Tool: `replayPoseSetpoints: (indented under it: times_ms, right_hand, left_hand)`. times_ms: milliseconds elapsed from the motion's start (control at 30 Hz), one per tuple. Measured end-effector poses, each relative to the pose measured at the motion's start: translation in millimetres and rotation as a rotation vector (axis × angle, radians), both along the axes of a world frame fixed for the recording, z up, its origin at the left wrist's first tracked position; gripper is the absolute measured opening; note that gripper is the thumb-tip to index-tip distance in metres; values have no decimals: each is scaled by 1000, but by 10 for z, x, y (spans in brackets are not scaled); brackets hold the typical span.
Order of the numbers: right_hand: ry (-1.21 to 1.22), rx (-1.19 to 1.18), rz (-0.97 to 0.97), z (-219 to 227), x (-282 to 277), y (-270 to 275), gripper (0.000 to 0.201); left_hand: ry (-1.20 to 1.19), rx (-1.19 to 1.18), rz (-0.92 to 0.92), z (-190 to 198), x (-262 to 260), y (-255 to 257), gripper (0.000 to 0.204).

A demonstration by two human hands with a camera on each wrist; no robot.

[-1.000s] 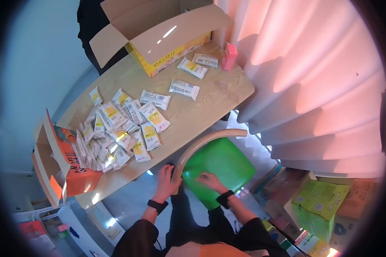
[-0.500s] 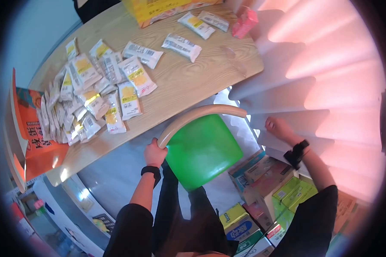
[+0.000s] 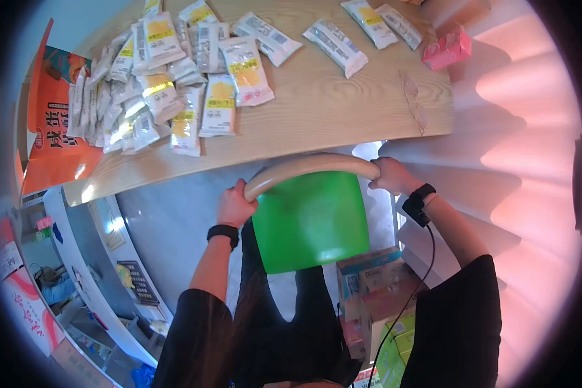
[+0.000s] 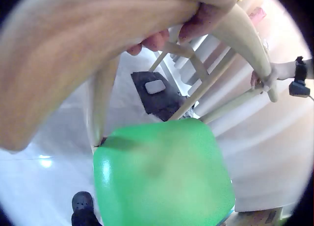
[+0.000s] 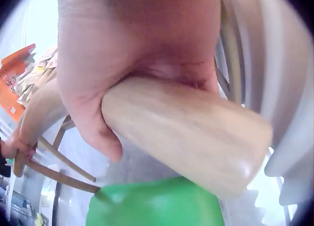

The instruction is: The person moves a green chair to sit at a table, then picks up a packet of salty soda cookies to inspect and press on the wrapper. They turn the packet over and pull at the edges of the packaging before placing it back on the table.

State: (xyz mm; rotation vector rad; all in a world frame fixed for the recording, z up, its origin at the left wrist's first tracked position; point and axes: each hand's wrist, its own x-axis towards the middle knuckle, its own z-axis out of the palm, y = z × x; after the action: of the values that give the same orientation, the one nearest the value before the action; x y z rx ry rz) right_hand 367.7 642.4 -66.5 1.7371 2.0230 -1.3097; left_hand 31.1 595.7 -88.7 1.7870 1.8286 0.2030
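The curved wooden backrest [image 3: 304,166] of a green-seated chair [image 3: 310,223] is gripped at its left end by the left hand [image 3: 235,204] and near its right end by the right hand [image 3: 394,176]. The chair is seen near the edge of the wood-grained table [image 3: 317,110], on which white-and-yellow snack packets [image 3: 163,96] are heaped beside an orange carton [image 3: 49,126].

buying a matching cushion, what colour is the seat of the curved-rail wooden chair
The glossy squarish seat is bright green, best seen in the head view.
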Motion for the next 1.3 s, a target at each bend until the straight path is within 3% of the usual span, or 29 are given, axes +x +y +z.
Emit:
replayPoseSetpoints:
  times_ms: [67,233,367,567,667,833,1300]
  right_hand:
    - [26,190,-96,-52,19,-112,35]
    - [-38,235,-143,-135,28,-180,33]
    - [-124,189,-131,-150,63,-143,36]
    - [-4,-11,-182,-132,105,-95,34]
    - [-38,93,-181,-168,96,-140,33]
    - [-129,105,-144,-126,61,-133,34]
    - [-100,67,-106,-262,111,-132,41]
  left_hand:
    - [10,-3,3,11,20,-9,23]
    - [40,33,-3,-11,24,-32,23]
    - [63,-4,9,26,57,-18,23]
    - [63,-36,35,59,68,-5,22]
    - [81,-43,34,52,65,-9,22]
    - [59,-62,14,43,47,-2,26]
    - [28,-155,-42,77,16,70,37]
